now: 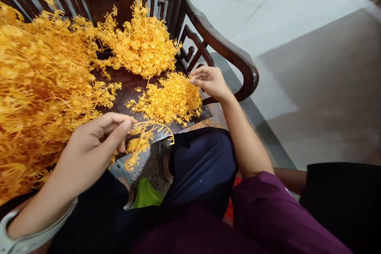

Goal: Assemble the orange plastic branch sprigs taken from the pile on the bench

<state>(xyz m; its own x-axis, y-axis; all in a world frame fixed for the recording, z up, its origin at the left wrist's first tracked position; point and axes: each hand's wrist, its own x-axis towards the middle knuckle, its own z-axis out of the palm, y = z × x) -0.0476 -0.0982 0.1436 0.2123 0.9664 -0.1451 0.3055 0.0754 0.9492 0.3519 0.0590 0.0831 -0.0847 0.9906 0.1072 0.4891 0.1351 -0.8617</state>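
Observation:
My left hand (104, 139) pinches a yellow plastic flower stem (154, 123) between thumb and forefinger. Part of that stem is stripped to short bare stubs, and yellow florets (139, 143) hang from its lower branches. At the right edge of a small heap of loose yellow florets (172, 99), my right hand (210, 81) has its fingertips drawn together. Whatever those fingertips hold is too small to make out. Behind the heap lies a bunch of yellow artificial flowers (145, 43). A much larger mass of yellow flower sprays (44, 79) fills the left side.
The flowers lie on a dark wooden bench seat (119, 73) with a curved armrest (226, 47) close beyond my right hand. My knee (205, 158) is at the seat's front edge. Below are a green object (147, 192) and sandalled feet. Someone's dark-clothed leg (342, 202) is at right.

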